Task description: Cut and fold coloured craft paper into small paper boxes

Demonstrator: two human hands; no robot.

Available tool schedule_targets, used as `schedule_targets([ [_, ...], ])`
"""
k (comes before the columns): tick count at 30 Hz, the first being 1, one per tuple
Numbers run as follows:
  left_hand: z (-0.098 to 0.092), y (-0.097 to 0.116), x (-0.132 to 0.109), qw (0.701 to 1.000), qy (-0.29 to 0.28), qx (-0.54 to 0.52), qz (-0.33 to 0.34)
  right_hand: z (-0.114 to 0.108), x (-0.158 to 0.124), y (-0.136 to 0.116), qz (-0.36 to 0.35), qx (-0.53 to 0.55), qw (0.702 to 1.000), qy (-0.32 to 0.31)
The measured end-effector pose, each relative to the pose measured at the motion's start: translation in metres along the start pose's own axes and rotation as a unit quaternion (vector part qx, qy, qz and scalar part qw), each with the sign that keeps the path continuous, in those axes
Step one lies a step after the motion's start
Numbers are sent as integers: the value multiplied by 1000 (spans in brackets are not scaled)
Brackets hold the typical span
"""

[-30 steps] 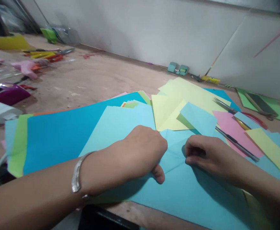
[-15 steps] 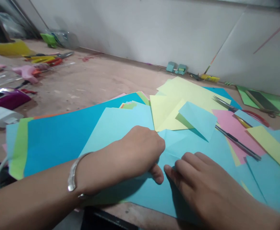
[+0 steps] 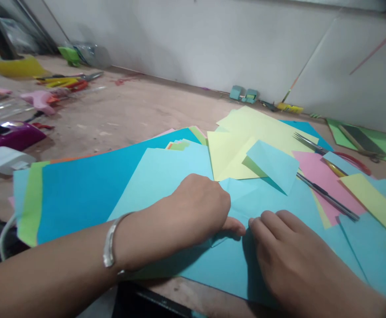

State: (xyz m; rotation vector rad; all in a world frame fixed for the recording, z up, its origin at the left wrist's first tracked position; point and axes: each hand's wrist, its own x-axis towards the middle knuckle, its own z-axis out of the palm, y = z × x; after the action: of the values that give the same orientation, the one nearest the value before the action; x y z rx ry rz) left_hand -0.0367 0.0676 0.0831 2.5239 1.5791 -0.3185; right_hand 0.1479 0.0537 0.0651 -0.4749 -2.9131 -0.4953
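The creased light-blue paper sheet lay partly under the left hand, fingers curled, thumb extended; the right hand had bunched fingers. Whether either grip pinched paper couldn't be told. Uneven pressure risked skewing the creases.

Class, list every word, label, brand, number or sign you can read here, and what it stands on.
None can be read.
Small yellow object near the pale wall: any print is too small and blurred.
Creased light-blue paper: no visible writing.
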Motion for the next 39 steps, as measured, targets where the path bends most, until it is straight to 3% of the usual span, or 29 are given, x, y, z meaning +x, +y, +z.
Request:
schedule_targets([
  [5,-1,-5,-2,999,-27,-20,6,0,0,1,-4,-4,1000,-12],
  [13,-12,-11,-6,992,-115,-59,9,-2,-2,13,1,18,1000,-15],
  [21,-15,-13,-9,993,-103,-65,11,13,-2,48,57,-110,992,22],
  [27,-22,-17,-17,999,-43,-6,-13,11,3,43,11,-42,995,90],
  [31,-21,-20,-17,999,-18,9,-27,15,1,44,44,-35,995,77],
  [35,-17,-20,-18,998,43,4,-43,28,-3,46,76,17,996,53],
  [39,-17,-19,-21,999,4,-21,-30,25,-5,41,73,157,983,67],
])
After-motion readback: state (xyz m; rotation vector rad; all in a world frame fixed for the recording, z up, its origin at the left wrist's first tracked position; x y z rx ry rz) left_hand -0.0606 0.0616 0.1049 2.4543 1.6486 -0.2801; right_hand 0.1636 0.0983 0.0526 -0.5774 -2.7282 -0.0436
